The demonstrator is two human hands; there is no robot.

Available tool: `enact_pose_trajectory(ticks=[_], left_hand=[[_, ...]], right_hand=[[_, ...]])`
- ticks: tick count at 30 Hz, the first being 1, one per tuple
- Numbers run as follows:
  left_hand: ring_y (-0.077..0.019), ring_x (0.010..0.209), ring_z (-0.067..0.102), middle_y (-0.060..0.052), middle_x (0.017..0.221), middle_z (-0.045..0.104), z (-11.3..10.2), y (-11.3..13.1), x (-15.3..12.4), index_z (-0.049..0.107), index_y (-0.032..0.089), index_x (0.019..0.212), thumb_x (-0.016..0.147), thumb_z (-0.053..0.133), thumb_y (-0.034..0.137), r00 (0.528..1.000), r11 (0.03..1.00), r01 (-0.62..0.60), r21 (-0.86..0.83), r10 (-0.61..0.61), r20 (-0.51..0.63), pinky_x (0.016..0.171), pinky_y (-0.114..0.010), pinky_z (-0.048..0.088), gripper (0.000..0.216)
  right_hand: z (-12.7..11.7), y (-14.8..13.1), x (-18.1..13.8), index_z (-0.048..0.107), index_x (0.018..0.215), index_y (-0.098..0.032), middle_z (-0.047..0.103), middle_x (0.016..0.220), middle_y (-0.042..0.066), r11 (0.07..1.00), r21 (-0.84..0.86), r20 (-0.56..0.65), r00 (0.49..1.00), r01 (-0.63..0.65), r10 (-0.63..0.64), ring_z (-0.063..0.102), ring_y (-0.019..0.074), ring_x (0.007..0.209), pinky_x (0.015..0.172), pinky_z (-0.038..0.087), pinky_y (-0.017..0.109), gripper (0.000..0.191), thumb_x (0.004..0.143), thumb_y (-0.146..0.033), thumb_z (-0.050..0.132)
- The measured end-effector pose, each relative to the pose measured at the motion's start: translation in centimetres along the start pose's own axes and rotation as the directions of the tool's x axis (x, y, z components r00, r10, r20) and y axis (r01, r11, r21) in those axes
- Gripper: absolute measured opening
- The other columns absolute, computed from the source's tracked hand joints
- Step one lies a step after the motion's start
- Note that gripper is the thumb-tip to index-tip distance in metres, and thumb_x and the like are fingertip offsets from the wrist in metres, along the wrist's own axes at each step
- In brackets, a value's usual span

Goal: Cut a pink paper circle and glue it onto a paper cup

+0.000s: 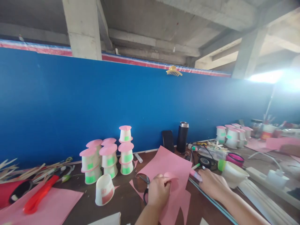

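Observation:
My left hand (159, 191) pinches a small pink paper disc (171, 177) between thumb and fingers, above a large pink paper sheet (161, 162) with cut-out edges. Scissors (145, 191) lie just left of that hand, their handle partly hidden by it. Over on the right, my right hand (212, 184) has its fingers closed at the end of a pink-and-white tube (196, 175), perhaps a glue stick. A white paper cup (104, 190) sits upside down left of the scissors. Behind it, paper cups (108, 156) are stacked with pink discs between and on top.
A black bottle (182, 137) and a phone (167, 141) stand against the blue partition (140, 93). At left lie pink sheets (63, 203) and a red-handled tool (39, 197). A cream cup (234, 173), a power strip (257, 176) and more stacked cups (232, 137) are at right.

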State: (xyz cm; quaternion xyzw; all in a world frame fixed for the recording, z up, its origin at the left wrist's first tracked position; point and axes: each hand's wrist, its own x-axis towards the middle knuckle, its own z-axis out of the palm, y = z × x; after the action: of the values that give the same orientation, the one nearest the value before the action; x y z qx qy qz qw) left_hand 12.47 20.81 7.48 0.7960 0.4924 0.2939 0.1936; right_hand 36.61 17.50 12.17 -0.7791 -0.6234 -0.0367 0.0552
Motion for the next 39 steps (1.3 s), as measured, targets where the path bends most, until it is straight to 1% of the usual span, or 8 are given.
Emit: enact_pose_trajectory(ticks=[3, 6, 10, 14, 17, 25, 31, 39], left_hand=[[-0.0115, 0.073, 0.057, 0.001, 0.08, 0.064, 0.0, 0.2, 0.1, 0.071, 0.025, 0.077, 0.083, 0.049, 0.025, 1.0, 1.0, 0.027, 0.014, -0.027, 0.011, 0.062, -0.022, 0.031, 0.023], [-0.0107, 0.072, 0.057, 0.002, 0.08, 0.066, 0.0, 0.2, 0.0, 0.07, 0.025, 0.073, 0.083, 0.05, 0.026, 0.999, 0.999, 0.039, 0.038, -0.04, 0.033, 0.061, -0.021, 0.032, 0.022], [-0.01, 0.072, 0.056, 0.003, 0.077, 0.064, 0.0, 0.2, -0.2, 0.068, 0.025, 0.068, 0.083, 0.053, 0.03, 0.999, 0.997, -0.028, 0.076, 0.027, 0.022, 0.061, -0.021, 0.031, 0.022], [-0.0108, 0.066, 0.054, 0.002, 0.074, 0.063, 0.2, 0.5, -0.4, 0.069, 0.026, 0.07, 0.083, 0.053, 0.032, 0.999, 0.988, 0.005, 0.156, -0.012, 0.041, 0.057, -0.024, 0.028, 0.022], [-0.0128, 0.067, 0.054, 0.0, 0.074, 0.063, 0.3, 0.6, -0.3, 0.07, 0.025, 0.07, 0.083, 0.053, 0.035, 0.997, 0.977, 0.05, 0.208, -0.061, 0.045, 0.057, -0.025, 0.027, 0.024], [-0.0157, 0.082, 0.055, -0.002, 0.081, 0.065, 0.2, 0.1, 0.1, 0.064, 0.019, 0.066, 0.078, 0.054, 0.02, 0.999, 0.993, -0.042, 0.109, 0.042, 0.005, 0.076, -0.025, 0.035, 0.015], [-0.0148, 0.071, 0.054, -0.003, 0.07, 0.063, 0.2, -0.3, 0.5, 0.059, 0.018, 0.059, 0.082, 0.05, 0.023, 0.999, 0.986, -0.039, 0.165, 0.041, -0.004, 0.067, -0.026, 0.032, 0.025], [-0.016, 0.07, 0.054, -0.005, 0.07, 0.064, 0.0, 0.0, 0.4, 0.062, 0.017, 0.062, 0.087, 0.045, 0.027, 0.998, 0.985, -0.058, 0.165, 0.058, 0.006, 0.065, -0.028, 0.032, 0.031]], right_hand=[[-1.3, 0.3, 0.0, 0.059, 0.079, -0.021, 0.067, 0.086, 0.01, 0.998, 0.058, -0.065, 0.997, -0.036, 0.04, 0.067, 0.0272, 0.072, 0.052, 0.037, 0.029, 0.009, 0.078, -0.026, 0.051], [-2.2, -0.8, -0.5, 0.054, 0.081, -0.023, 0.066, 0.081, 0.003, 0.973, 0.23, -0.148, 0.989, 0.01, 0.025, 0.065, 0.0204, 0.072, 0.059, 0.042, 0.027, 0.022, 0.087, -0.04, 0.04], [-2.3, -4.3, -1.9, 0.053, 0.084, -0.023, 0.064, 0.067, -0.002, 0.641, 0.757, -0.14, 0.99, 0.124, -0.025, 0.061, 0.0185, 0.06, 0.055, 0.044, 0.026, 0.022, 0.082, -0.045, 0.052], [-1.4, -7.1, -2.8, 0.054, 0.091, -0.022, 0.061, 0.061, -0.004, 0.42, 0.903, -0.101, 0.995, 0.095, -0.007, 0.06, 0.0181, 0.057, 0.047, 0.039, 0.024, 0.024, 0.079, -0.043, 0.057], [0.1, -7.7, -2.9, 0.053, 0.092, -0.021, 0.063, 0.065, -0.002, 0.349, 0.934, -0.088, 0.996, 0.073, 0.028, 0.061, 0.018, 0.058, 0.047, 0.039, 0.024, 0.026, 0.079, -0.043, 0.059], [3.7, -7.3, -3.1, 0.055, 0.091, -0.021, 0.067, 0.077, 0.0, 0.395, 0.905, -0.153, 0.987, 0.161, -0.052, 0.064, 0.0201, 0.072, 0.065, 0.049, 0.026, 0.025, 0.081, -0.044, 0.058], [3.5, -7.9, -3.6, 0.058, 0.088, -0.022, 0.067, 0.076, 0.001, 0.54, 0.816, -0.177, 0.979, 0.205, -0.105, 0.062, 0.0186, 0.066, 0.061, 0.047, 0.026, 0.026, 0.084, -0.047, 0.054], [4.5, -7.5, -3.3, 0.057, 0.092, -0.022, 0.071, 0.085, 0.006, 0.543, 0.808, -0.183, 0.974, 0.227, -0.134, 0.067, 0.0225, 0.076, 0.068, 0.049, 0.029, 0.025, 0.086, -0.046, 0.053]])
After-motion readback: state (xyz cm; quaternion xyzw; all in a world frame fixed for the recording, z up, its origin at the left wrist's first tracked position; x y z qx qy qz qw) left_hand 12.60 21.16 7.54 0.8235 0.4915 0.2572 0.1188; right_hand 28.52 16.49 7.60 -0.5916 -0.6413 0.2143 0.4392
